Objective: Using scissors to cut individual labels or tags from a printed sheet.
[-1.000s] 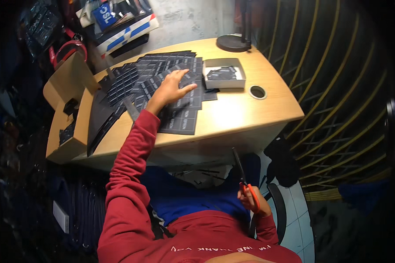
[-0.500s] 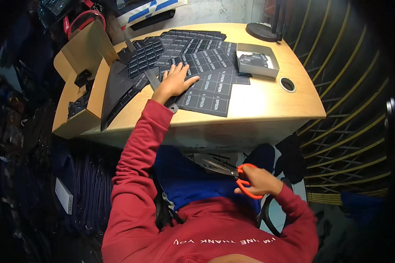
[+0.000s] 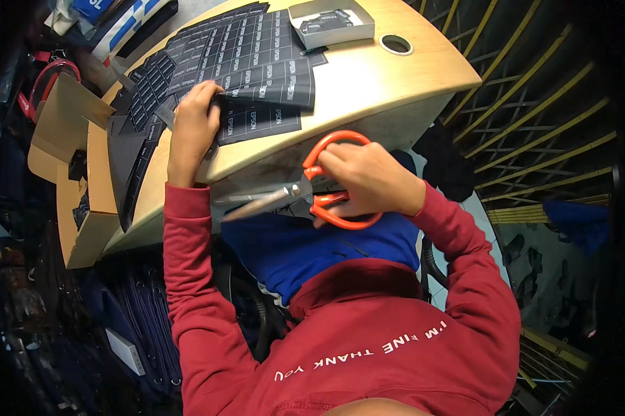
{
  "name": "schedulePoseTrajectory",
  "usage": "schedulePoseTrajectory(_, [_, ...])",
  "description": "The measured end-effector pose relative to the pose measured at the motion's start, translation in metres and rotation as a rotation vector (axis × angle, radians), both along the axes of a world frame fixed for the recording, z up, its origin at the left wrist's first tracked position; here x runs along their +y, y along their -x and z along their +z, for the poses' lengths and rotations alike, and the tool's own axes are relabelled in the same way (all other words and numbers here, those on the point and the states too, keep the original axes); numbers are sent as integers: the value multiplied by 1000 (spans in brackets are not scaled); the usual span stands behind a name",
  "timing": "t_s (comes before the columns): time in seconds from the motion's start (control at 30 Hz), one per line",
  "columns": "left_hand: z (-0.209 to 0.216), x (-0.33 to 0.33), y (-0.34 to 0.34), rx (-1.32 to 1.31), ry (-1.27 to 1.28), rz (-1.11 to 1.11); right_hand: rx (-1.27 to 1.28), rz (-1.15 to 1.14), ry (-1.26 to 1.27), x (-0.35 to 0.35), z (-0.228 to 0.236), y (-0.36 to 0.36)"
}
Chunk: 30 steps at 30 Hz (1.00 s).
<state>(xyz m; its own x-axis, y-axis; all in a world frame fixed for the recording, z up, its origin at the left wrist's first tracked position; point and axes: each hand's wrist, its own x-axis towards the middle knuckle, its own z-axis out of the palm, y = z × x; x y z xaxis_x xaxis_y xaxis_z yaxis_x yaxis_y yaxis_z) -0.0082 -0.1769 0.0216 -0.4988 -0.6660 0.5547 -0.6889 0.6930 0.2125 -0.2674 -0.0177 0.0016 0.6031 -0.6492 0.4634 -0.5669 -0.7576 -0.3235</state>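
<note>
My left hand (image 3: 196, 128) is at the near edge of the table, its fingers curled round the left edge of a black sheet (image 3: 279, 84) printed in a grid of pale lettering. That sheet bends up slightly over another printed sheet (image 3: 260, 125) beneath it. My right hand (image 3: 371, 179) grips orange-handled scissors (image 3: 302, 187) above my lap. Their blades are parted and point left, below my left wrist and clear of the sheets. A metal ruler (image 3: 165, 114) lies partly hidden beside my left hand.
More printed black sheets (image 3: 212, 45) overlap across the table (image 3: 423, 69). A shallow white box (image 3: 347, 35) holds small cut black pieces. Right of it lies a tape roll (image 3: 396, 45). An open cardboard box (image 3: 99, 201) stands at the left; a folding gate (image 3: 527, 132) is at the right.
My left hand has gone from lying flat on the sheets to grasping one by its edge and lifting it. My right hand has raised the scissors toward the table edge. The view has shifted.
</note>
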Motion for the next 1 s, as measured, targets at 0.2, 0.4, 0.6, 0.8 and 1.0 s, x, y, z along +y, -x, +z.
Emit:
schedulePoseTrajectory(0.2, [16, 35, -4, 116, -32, -89, -391, -344, 88, -5, -6, -13])
schedulePoseTrajectory(0.4, [6, 29, -8, 53, -56, -23, -468, -358, 110, -12, -21, -22])
schedulePoseTrajectory(0.6, [-5, 23, -11, 25, 2, 116, -387, -307, -35, -17, -21, -31])
schedulePoseTrajectory(0.8, [14, 98, -10, 259, -61, 312, -327, -355, 0, -20, -21, -27])
schedulePoseTrajectory(1.0, [-41, 172, 7, 922, -762, 228, -391, -343, -51, -16, -18, -31])
